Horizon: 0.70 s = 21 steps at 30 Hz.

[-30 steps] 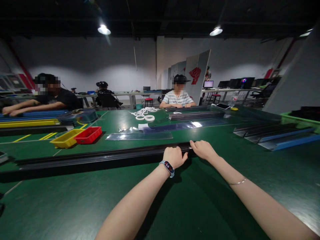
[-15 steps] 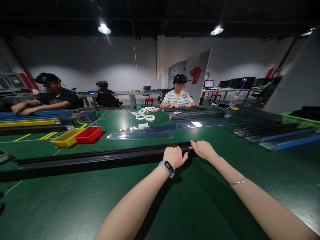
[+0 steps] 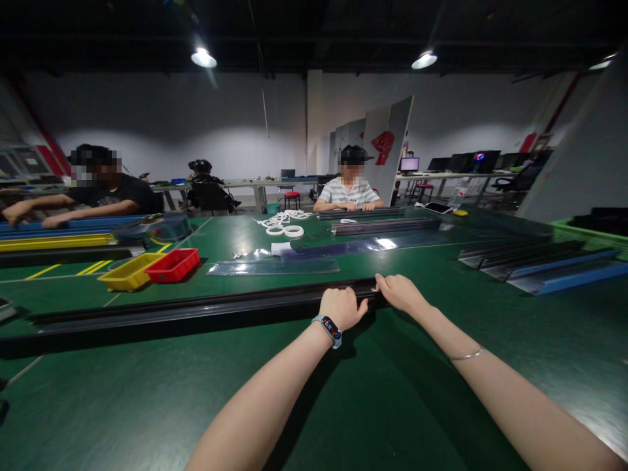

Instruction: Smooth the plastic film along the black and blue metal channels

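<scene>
A long black rail (image 3: 186, 313) lies across the green table (image 3: 373, 405), running from the far left to the middle. My left hand (image 3: 342, 307), with a watch band on its wrist, is curled over the rail near its right end. My right hand (image 3: 400, 292) grips the very end of the same rail, fingers wrapped on it. Both forearms stretch out over the table.
A yellow bin (image 3: 128, 271) and a red bin (image 3: 173, 264) sit beyond the rail at left. Clear plastic sleeves (image 3: 275, 266), white tape rolls (image 3: 285, 229) and more dark rails (image 3: 385, 226) lie further back. Blue and black rails (image 3: 549, 268) lie at right. Other people sit at the far side.
My hands and the rail have hardly moved. The person at far left has shifted their arms slightly.
</scene>
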{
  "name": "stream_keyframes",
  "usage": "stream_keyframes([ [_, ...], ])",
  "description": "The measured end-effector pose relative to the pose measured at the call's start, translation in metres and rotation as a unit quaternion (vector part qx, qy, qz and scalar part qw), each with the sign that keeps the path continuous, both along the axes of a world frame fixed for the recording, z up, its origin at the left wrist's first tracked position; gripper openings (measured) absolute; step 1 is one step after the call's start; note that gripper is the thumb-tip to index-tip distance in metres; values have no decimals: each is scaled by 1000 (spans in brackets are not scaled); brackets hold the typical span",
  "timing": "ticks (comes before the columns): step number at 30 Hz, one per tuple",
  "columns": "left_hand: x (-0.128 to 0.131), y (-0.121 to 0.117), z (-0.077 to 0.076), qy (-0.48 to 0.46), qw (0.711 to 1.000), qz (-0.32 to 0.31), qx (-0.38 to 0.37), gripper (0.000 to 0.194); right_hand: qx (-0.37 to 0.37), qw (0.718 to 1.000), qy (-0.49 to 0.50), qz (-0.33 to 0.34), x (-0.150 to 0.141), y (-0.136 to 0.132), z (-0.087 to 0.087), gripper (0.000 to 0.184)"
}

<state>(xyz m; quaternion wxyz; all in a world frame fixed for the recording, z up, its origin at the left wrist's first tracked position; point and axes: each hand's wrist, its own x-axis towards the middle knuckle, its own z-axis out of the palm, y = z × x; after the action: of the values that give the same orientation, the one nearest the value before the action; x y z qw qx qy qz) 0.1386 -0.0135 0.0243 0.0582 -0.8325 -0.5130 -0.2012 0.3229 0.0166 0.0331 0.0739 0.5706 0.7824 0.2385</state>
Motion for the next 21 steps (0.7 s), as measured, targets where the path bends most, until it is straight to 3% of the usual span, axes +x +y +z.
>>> stream_keyframes([
  [21, -1, -2, 4, 19, 1000, -2, -10, 55, -4, 1000, 0, 27, 0, 0, 0, 34],
])
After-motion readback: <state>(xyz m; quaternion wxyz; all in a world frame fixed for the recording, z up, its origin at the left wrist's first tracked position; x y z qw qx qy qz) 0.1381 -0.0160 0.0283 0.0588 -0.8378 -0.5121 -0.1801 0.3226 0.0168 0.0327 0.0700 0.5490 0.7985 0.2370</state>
